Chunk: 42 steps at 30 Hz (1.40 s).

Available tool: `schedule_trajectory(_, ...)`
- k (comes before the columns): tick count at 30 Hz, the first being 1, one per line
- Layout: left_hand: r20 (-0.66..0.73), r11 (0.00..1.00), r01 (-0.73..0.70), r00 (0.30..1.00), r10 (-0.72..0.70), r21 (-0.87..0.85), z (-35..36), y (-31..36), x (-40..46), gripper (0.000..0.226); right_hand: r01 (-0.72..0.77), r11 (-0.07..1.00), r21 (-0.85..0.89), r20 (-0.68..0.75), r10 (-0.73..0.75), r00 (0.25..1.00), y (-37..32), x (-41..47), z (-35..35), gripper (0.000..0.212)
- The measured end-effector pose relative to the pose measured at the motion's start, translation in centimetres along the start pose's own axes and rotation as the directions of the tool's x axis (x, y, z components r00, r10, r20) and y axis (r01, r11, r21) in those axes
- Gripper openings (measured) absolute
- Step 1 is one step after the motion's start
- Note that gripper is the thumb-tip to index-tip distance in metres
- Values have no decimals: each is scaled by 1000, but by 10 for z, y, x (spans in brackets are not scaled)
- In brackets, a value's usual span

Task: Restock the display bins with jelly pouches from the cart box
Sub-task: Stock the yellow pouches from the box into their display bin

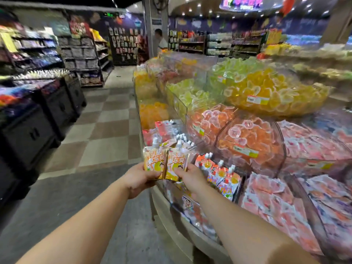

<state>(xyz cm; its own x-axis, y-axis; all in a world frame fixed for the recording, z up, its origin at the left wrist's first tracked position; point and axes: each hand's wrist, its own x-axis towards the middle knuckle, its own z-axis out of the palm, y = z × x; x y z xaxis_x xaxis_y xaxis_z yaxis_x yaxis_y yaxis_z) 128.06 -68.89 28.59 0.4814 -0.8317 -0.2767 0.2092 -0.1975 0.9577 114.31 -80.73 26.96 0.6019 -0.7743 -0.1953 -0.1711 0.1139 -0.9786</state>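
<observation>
Both hands hold up a bunch of orange jelly pouches (167, 161) with white spouts, just left of the display stand's near corner. My left hand (140, 179) grips the left pouch at its bottom edge. My right hand (190, 177) grips the right pouches from below. Right beside my right hand, a clear display bin (241, 180) holds several similar orange spouted pouches (222, 174). More pouches (165, 130) fill the bin behind. The cart box is out of view.
Clear bins of orange, yellow and green jelly cups (266, 90) rise in tiers on the stand. Pink flat packets (276, 202) fill the bins at right. Black display bins (32, 130) line the aisle's left side. A person (161, 40) stands far back by a pillar.
</observation>
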Motion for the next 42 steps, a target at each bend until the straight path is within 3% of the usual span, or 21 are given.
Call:
schedule_trajectory(7, -139, 1000, 17, 990, -19, -18, -31, 23, 103, 24, -30, 999, 44, -86, 34, 996, -16, 109, 22, 39)
schedule_trajectory(11, -180, 1000, 23, 983, -25, -12, -46, 37, 166, 16, -26, 1000, 4, -194, 27, 981, -21, 166, 35, 43)
schedule_trajectory(13, -133, 999, 41, 990, -39, 10, -54, 41, 199, 15, -46, 999, 8, -256, 46, 966, -24, 193, 40, 41)
schedule_trajectory(15, -77, 996, 59, 996, -54, 71, -63, 42, 236, 17, -55, 998, 35, -328, 64, 942, -22, 219, 45, 14)
schedule_trajectory(16, -58, 994, 66, 996, -61, 92, -69, 41, 254, 15, -46, 998, 51, -376, 62, 924, -19, 230, 51, 10)
schedule_trajectory(18, 1, 987, 88, 996, -89, 137, -79, 39, 285, 9, -56, 994, 89, -494, 93, 864, -12, 249, 62, 25)
schedule_trajectory(20, 78, 975, 94, 991, -112, 202, -92, 35, 314, 5, -58, 992, 113, -609, 115, 785, -4, 260, 76, 10)
schedule_trajectory(21, 120, 969, 81, 987, -111, 233, -98, 34, 323, 4, -101, 989, 112, -645, 150, 749, -3, 264, 83, 12)
schedule_trajectory(25, 247, 932, -5, 965, -91, 362, -115, 30, 340, 7, -212, 962, 172, -724, 270, 635, 25, 279, 108, 5)
schedule_trajectory(28, 287, 941, -6, 953, -97, 339, -118, 28, 338, 10, -321, 923, 210, -735, 366, 570, 35, 277, 118, 14)
schedule_trajectory(30, 302, 936, -9, 947, -105, 353, -119, 27, 341, 17, -369, 906, 206, -738, 392, 550, 37, 275, 119, 11)
schedule_trajectory(34, 326, 923, 22, 932, -158, 384, -122, 26, 347, 8, -389, 899, 201, -752, 396, 526, 37, 281, 118, 38)
schedule_trajectory(39, 355, 880, -12, 917, -179, 474, -117, 24, 347, 11, -468, 882, 54, -735, 353, 580, 34, 283, 120, 29)
schedule_trajectory(42, 361, 874, 8, 909, -208, 485, -104, 25, 344, 17, -402, 910, 104, -775, 328, 540, 29, 276, 117, 31)
